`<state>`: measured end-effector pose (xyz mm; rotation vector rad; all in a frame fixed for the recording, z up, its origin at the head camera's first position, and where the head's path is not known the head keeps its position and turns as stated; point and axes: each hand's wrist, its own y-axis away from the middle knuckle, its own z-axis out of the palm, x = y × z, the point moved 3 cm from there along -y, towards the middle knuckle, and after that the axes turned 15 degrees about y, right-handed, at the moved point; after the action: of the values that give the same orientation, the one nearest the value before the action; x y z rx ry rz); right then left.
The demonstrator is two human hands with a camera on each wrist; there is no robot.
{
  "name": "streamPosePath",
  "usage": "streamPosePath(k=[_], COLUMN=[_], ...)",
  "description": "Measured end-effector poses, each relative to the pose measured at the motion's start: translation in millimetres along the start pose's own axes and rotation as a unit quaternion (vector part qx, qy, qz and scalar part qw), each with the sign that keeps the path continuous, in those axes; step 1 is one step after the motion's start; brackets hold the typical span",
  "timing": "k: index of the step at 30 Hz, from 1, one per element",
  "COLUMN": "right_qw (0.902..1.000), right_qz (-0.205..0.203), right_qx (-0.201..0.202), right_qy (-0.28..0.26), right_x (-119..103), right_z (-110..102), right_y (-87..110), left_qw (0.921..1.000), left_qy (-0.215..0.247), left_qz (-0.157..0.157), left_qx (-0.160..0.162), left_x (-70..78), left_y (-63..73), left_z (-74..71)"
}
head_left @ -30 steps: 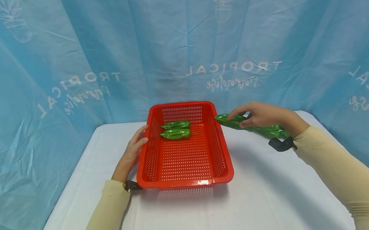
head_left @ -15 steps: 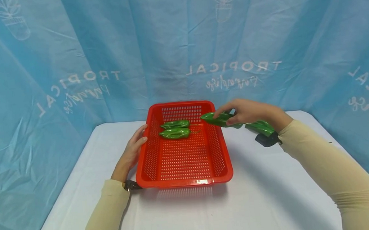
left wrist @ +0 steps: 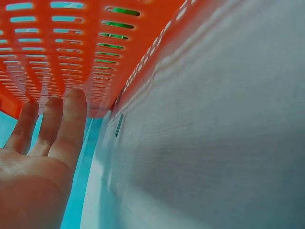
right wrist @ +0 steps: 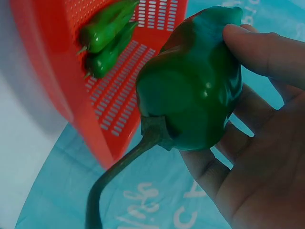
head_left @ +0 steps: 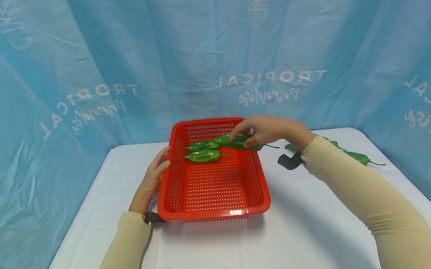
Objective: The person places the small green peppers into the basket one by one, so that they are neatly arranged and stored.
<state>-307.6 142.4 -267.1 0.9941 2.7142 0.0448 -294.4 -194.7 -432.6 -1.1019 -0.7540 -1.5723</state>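
Between thumb and fingers, my right hand (head_left: pixel 266 129) holds a long green pepper (right wrist: pixel 190 86) over the right rim of a red plastic basket (head_left: pixel 214 213). The pepper's stem points back to the right in the head view. Two green peppers (head_left: pixel 203 156) lie side by side inside the basket, toward its back left. My left hand (head_left: pixel 154 173) rests against the basket's left wall from outside. In the left wrist view its fingers (left wrist: pixel 71 119) are nearly straight and touch the slotted side.
Several more green peppers (head_left: pixel 358 157) lie on the white table (head_left: pixel 303 237) at the right, partly hidden behind my right forearm. A blue printed curtain (head_left: pixel 194 60) hangs behind the table and along both sides.
My right hand has carried the held pepper leftward from the pile on the right to above the basket's right part. The left hand has stayed at the basket's left side.
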Motion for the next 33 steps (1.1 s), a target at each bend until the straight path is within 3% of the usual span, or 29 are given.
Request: streamPosePath(k=[7,17,26,33], right_qw=[0.9995,0.9982,0.9973,0.9970], right_qz=[-0.025,-0.060,-0.042,-0.034], right_qx=[-0.017,-0.010,-0.049,-0.051], right_qy=[-0.011,0.002,-0.034,-0.048], right_x=[-10,-24,-32,-38], right_z=[5,7,17,27], right_y=[-18.6,-44.7,-74.9,-90.6], left_qw=[1.0000,1.0000,0.9999,0.9999], left_qy=[-0.006,0.002,0.008,-0.006], left_qz=[0.002,-0.003,-0.004,-0.006], left_qx=[0.003,-0.005,-0.011,0.009], left_x=[-1.8,-1.8,-2.7,-2.5], left_y=[1.4,1.2,1.0,1.5], left_z=[0.0,-0.4,0.2,0.7])
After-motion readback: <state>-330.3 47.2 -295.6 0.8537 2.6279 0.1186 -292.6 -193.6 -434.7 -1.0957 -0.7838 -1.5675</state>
